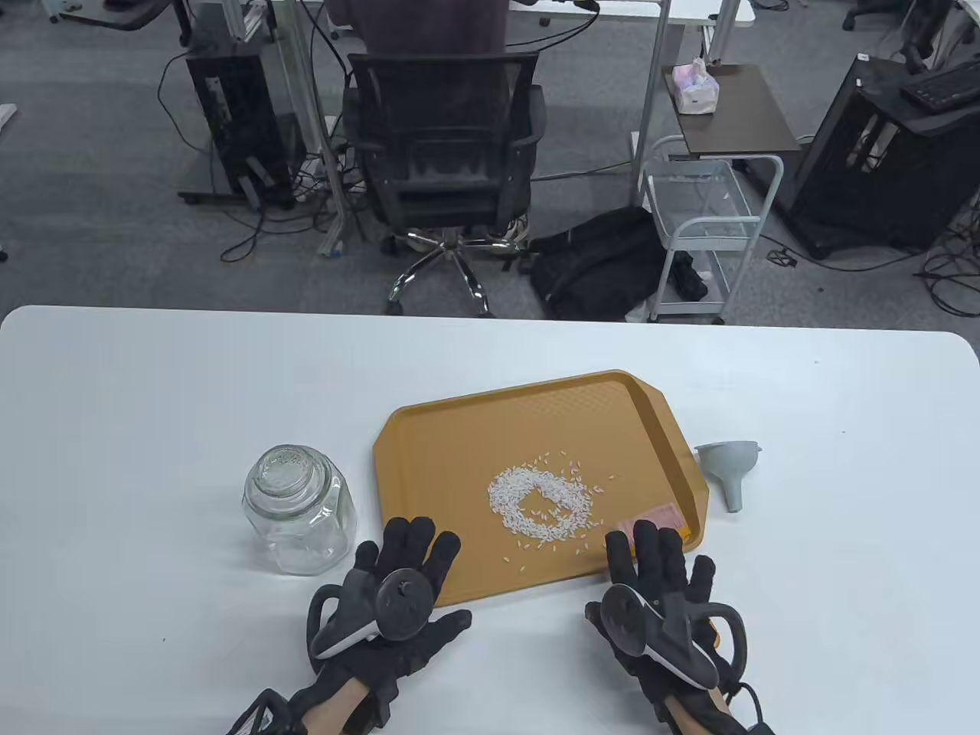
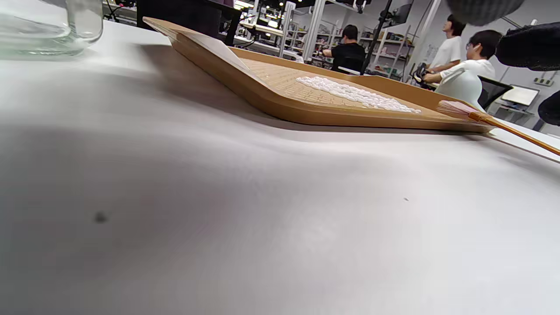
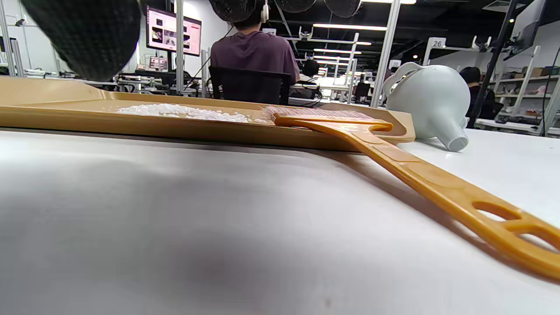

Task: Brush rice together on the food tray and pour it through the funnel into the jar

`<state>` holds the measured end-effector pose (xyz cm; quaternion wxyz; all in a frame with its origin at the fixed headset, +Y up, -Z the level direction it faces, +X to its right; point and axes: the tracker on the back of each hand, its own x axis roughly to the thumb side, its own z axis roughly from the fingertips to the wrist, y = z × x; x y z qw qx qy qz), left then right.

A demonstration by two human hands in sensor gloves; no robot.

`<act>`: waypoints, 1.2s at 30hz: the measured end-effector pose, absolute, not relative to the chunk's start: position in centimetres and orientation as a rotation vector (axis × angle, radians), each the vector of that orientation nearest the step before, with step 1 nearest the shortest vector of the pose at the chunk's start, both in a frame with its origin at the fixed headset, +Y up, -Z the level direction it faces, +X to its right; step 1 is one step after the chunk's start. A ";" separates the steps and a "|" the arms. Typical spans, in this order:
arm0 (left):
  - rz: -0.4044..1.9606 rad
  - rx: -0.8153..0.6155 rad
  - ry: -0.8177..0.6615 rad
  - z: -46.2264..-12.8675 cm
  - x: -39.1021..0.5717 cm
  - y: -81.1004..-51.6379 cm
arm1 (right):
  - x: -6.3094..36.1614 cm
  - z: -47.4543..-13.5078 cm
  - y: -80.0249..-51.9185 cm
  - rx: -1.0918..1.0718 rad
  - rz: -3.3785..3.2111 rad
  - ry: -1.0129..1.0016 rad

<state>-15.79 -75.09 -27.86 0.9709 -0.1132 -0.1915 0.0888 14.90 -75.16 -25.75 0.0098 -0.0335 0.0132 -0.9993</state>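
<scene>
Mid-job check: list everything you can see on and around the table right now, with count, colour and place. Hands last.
food tray: one, orange-tan, table centre
rice: one loose white pile, some stray grains, on the tray
brush: one, orange handle, pale bristles resting on the tray's near right corner, handle out over the table
funnel: one, grey, lying on its side right of the tray
jar: one, clear glass, left of the tray
table: one, white
office chair: one, black, beyond the table
left hand: black glove, flat on table
right hand: black glove, over the brush handle
</scene>
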 end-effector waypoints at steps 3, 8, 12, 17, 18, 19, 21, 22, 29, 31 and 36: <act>0.179 -0.230 -0.384 -27.9 -15.8 -75.1 | 14.9 -25.8 -75.2 -0.104 -3.121 0.039; 0.177 -0.236 -0.381 -27.9 -15.9 -75.1 | 14.8 -25.8 -75.1 -0.113 -3.116 0.040; 0.180 -0.237 -0.378 -27.9 -15.9 -75.1 | 14.7 -25.7 -75.1 -0.123 -3.118 0.058; 0.190 -0.249 -0.374 -28.0 -16.0 -75.1 | 14.8 -25.6 -75.1 -0.125 -3.147 0.057; 0.196 -0.249 -0.374 -28.0 -16.0 -75.1 | 14.8 -25.6 -75.1 -0.125 -3.147 0.059; 0.211 -0.243 -0.381 -27.9 -16.0 -75.1 | 14.9 -25.6 -75.1 -0.121 -3.156 0.065; 0.239 -0.191 -0.399 -27.8 -15.9 -74.7 | 15.0 -25.6 -75.1 -0.122 -3.167 0.063; 0.245 -0.158 -0.409 -27.6 -15.7 -74.3 | 15.1 -25.6 -75.1 -0.121 -3.169 0.063; 0.338 0.005 -0.376 -27.6 -17.2 -67.7 | 15.3 -25.4 -75.0 -0.121 -3.197 0.087; 0.391 0.045 -0.333 -28.4 -18.4 -66.0 | 15.4 -25.4 -75.0 -0.116 -3.200 0.086; 0.314 0.092 -0.068 -31.6 -22.5 -63.3 | 15.7 -25.3 -74.8 -0.099 -3.225 0.109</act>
